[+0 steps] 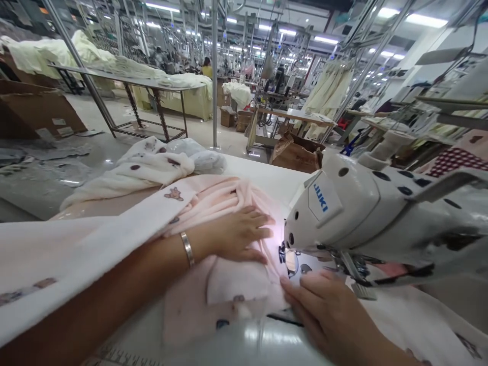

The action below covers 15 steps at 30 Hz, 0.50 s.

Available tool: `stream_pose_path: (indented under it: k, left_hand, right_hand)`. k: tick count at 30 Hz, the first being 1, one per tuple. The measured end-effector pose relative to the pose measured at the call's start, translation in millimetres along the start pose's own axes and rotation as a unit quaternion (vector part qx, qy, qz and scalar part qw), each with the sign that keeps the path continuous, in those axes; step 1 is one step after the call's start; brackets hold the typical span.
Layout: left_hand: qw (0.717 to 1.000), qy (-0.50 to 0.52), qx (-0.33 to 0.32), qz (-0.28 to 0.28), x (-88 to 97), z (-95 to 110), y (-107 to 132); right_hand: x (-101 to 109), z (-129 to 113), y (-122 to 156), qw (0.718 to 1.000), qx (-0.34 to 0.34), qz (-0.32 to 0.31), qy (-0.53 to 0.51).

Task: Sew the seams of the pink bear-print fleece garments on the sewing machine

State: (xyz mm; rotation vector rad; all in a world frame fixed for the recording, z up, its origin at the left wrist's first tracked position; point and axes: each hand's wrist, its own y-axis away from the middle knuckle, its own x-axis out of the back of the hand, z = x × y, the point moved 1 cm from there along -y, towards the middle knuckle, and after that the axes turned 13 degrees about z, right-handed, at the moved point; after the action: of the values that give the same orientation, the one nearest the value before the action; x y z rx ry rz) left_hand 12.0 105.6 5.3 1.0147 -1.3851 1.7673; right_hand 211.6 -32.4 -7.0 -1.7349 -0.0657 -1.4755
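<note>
My left hand (pixel 244 234), with a silver bracelet at its wrist, lies palm down and fingers spread on bunched pale pink fabric (pixel 213 203). It rests just left of the needle area of a white JUKI sewing machine (pixel 339 203). My right hand (pixel 324 305) is in front of the machine head, its fingers curled at the edge of the pink fabric and close to the presser foot (pixel 282 252). Part of its grip is hidden and blurred. A folded pink piece (pixel 238 282) with small printed animals lies between the two hands.
White spotted fabric (pixel 152 168) is heaped at the table's far left. Beyond stand a long table with pale yellow cloth (pixel 160 79), a metal post (pixel 215 76) and cardboard boxes (pixel 297 152). More pale fabric (pixel 419 315) lies right of my right hand.
</note>
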Motion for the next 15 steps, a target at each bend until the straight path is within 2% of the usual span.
stream_pose_path:
  k: [5, 8, 9, 11, 13, 15]
  left_hand:
    - [0.999, -0.038, -0.011, 0.002, -5.2, -39, -15]
    - [0.998, -0.056, 0.004, -0.009, -6.7, -45, -17]
    - [0.997, -0.065, 0.027, -0.011, -6.8, -39, -15]
    - [0.992, -0.087, 0.095, -0.01, -6.1, -9, -6]
    - [0.979, -0.11, 0.171, -0.013, -3.8, 34, 7]
    - [0.969, -0.117, 0.212, -0.05, -0.2, 78, 18]
  right_hand:
    - [-15, 14, 4, 0.999, 0.015, 0.012, 0.034]
    - [-15, 13, -1, 1.0, 0.015, 0.001, 0.026]
    - [-11, 11, -4, 1.0, 0.005, 0.002, 0.013]
    - [1, 2, -10, 0.999, -0.017, 0.014, -0.033]
    - [15, -12, -10, 0.997, -0.035, 0.033, -0.067]
    - [27, -27, 0, 0.996, -0.048, 0.037, -0.064]
